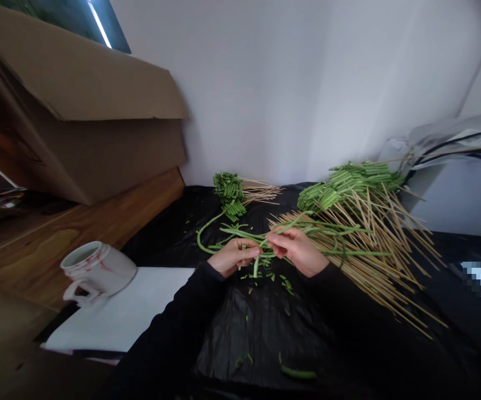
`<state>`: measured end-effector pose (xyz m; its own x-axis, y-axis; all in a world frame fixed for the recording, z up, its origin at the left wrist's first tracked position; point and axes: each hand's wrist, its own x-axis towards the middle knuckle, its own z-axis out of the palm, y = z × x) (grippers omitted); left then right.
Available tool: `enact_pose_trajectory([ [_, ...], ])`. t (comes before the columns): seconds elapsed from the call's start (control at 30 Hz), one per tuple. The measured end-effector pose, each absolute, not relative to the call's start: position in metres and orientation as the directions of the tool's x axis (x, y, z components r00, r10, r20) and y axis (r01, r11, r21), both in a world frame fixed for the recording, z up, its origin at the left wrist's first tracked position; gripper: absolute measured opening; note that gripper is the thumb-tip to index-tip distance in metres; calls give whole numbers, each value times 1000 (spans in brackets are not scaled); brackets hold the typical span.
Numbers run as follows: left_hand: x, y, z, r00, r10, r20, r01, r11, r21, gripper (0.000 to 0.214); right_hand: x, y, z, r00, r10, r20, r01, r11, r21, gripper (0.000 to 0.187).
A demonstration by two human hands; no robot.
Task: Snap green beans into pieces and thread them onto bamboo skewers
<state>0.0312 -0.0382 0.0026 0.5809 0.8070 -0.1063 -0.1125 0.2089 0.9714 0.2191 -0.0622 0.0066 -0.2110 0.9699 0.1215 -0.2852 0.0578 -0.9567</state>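
Green stalks (240,233), long, light and limp, lie across the black plastic sheet (257,328) on the tabletop, right of a white mug (98,269). The left hand (234,256) and right hand (296,250) each keep a closed grip, pinching the stalks mid-length. They would likely snap if bent sharply, so hold them close together. Bamboo skewers (390,261) are piled to the right.
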Motion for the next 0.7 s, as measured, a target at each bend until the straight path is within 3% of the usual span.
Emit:
enact_pose_trajectory([
  [0.17,32,-38,4,511,858,-49,-294,228,928,28,218,-62,7,-163,973,164,-290,111,-950,23],
  [0.4,32,-34,2,481,877,-19,-418,249,874,23,213,-63,2,-178,966,189,-253,140,-957,25],
  [0.7,34,-36,3,556,824,-108,-493,432,755,15,214,-59,2,-61,991,123,-330,96,-939,29],
])
